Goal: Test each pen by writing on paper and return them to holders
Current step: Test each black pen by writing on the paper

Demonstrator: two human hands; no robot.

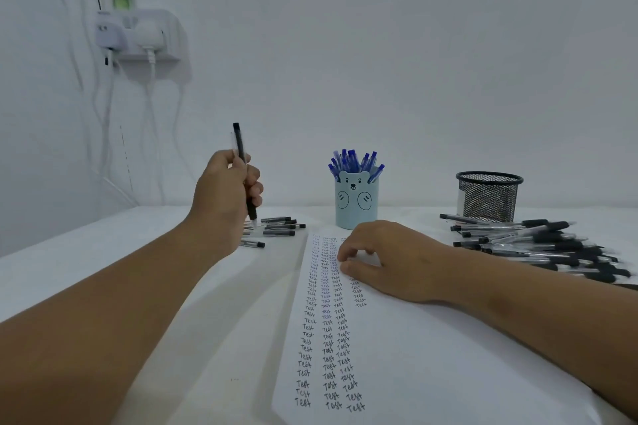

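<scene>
While right hand (376,260) rests on paper (431,355), left hand (228,193) grips black pen (242,162)

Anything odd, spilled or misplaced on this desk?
Nothing is spilled or damaged. The black mesh holder appears empty, while black pens lie loose in a big pile beside it and a smaller cluster under the left hand.

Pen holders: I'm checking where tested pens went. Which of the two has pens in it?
The light blue bear-faced cup at centre, crowded with blue pens. No pens show in the black mesh holder to its right.
</scene>
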